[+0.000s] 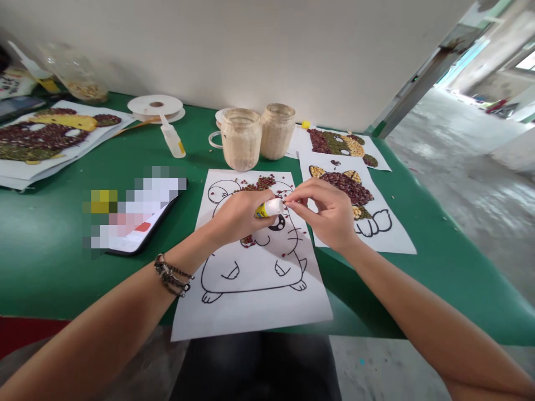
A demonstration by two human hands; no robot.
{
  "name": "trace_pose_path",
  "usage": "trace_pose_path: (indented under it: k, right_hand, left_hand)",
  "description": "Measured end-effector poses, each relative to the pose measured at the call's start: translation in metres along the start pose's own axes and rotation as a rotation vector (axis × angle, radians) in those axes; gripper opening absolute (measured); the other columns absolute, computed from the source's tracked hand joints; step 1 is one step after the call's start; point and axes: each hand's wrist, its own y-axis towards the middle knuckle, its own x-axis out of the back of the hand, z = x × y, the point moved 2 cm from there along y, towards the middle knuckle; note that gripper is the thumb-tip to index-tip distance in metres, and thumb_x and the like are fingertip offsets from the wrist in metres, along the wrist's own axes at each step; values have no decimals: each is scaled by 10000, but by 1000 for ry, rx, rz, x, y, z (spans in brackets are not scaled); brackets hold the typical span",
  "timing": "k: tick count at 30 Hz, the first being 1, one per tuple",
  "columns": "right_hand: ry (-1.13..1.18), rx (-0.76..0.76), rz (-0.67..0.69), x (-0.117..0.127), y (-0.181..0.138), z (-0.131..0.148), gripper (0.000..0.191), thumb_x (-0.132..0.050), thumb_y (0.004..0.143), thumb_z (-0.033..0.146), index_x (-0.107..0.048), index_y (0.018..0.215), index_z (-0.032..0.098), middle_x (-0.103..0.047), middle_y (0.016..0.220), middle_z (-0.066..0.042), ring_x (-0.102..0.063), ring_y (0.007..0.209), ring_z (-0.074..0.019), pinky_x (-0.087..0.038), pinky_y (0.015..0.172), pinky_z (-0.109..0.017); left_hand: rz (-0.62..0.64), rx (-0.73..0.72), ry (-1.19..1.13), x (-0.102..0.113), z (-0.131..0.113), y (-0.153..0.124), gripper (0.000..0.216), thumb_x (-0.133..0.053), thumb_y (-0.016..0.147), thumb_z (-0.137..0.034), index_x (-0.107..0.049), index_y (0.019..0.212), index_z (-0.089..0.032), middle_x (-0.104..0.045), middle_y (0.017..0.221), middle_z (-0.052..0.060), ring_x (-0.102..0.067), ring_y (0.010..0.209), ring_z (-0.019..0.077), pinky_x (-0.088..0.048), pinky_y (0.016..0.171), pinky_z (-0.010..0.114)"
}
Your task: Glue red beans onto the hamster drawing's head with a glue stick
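My left hand (244, 214) is wrapped round a small glue bottle (272, 208) with a white end and a yellow label, above a sheet of paper (251, 312). The white end points toward my right hand (328, 211), whose thumb and forefinger are pinched together beside it. Whatever sits between those fingertips is too small to make out. On the sheet is a black outline of a round-eared animal. Reddish-brown beans (265, 182) are scattered over its head, and a small cluster lies by the mouth. My left hand covers part of the face.
Two cloudy jars (241, 139) stand behind the sheet. A bean-covered cat picture (351, 186) lies at right, another bean picture (338, 146) behind it. A phone (146, 223), a second glue bottle (172, 138), a white spool (155, 106) and more bean-covered sheets (75, 161) are at left.
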Motion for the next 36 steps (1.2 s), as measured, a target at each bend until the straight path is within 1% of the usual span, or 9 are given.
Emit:
trace_pose_path:
  k: [4, 6, 8, 14, 17, 22, 27, 31, 36]
  right_hand:
    - [-73, 152, 6, -1, 0, 4, 98, -525, 752, 152, -598, 726, 212, -577, 688, 4, -525, 652, -107, -424, 582, -259]
    - [-71, 162, 1, -1, 0, 4, 95, -526, 749, 144, -593, 724, 206, -573, 690, 1, -514, 643, -102, -422, 579, -255]
    - [-28, 104, 6, -2, -1, 3, 72, -537, 741, 155, -585, 715, 202, -570, 689, 2, -508, 639, -101, -423, 579, -254]
    - [283, -243, -39, -5, -2, -7, 24, -549, 708, 175, -541, 690, 189, -568, 672, 18, -520, 616, -86, -438, 553, -234]
    - [337, -304, -43, -6, -2, -9, 35, -556, 696, 163, -533, 678, 182, -564, 651, 24, -520, 594, -77, -444, 551, -227]
    - [323, -177, -40, -4, -4, -2, 35, -534, 723, 154, -532, 721, 189, -617, 746, -1, -572, 700, -111, -457, 619, -267]
    - [118, -91, 21, -2, -6, 0, 42, -528, 728, 157, -551, 727, 192, -634, 729, 3, -580, 702, -120, -444, 597, -262]
    - [-35, -96, -24, 1, -5, -4, 49, -514, 737, 165, -555, 724, 187, -632, 702, 8, -568, 646, -101, -431, 542, -236]
    - [42, -86, -48, 0, -5, 0, 43, -505, 749, 162, -541, 750, 187, -642, 747, 1, -584, 686, -106, -456, 588, -244]
  left_hand:
    - [-17, -38, 3, -3, 1, 0, 109, -532, 689, -208, -445, 634, -171, -450, 541, -57, -403, 497, 72, -278, 454, 189]
    - [-19, -35, 6, -3, 1, 0, 108, -534, 687, -203, -445, 635, -170, -451, 542, -56, -405, 501, 73, -280, 453, 188]
    - [-23, -18, 0, -2, 0, 0, 105, -538, 682, -199, -448, 635, -170, -451, 539, -57, -406, 497, 72, -283, 451, 186]
    - [-43, 36, -23, -1, 1, 1, 110, -543, 680, -209, -452, 632, -168, -455, 532, -61, -406, 484, 66, -296, 454, 186]
    - [-68, 54, -51, 0, 1, 1, 98, -532, 693, -227, -462, 658, -168, -474, 548, -57, -416, 486, 64, -304, 453, 183]
    - [-17, 57, -38, -1, 1, 1, 81, -535, 676, -197, -468, 639, -169, -478, 547, -54, -412, 497, 70, -300, 466, 192]
    - [-5, 71, -34, -2, 2, 1, 83, -527, 685, -211, -472, 638, -172, -478, 549, -47, -411, 500, 76, -287, 464, 199]
    - [-3, 118, -11, -2, 3, 2, 101, -533, 686, -233, -464, 637, -176, -469, 540, -46, -400, 491, 80, -278, 453, 203]
    - [6, 107, 2, -2, 3, 2, 100, -528, 688, -230, -464, 635, -174, -466, 540, -48, -403, 491, 76, -271, 447, 200]
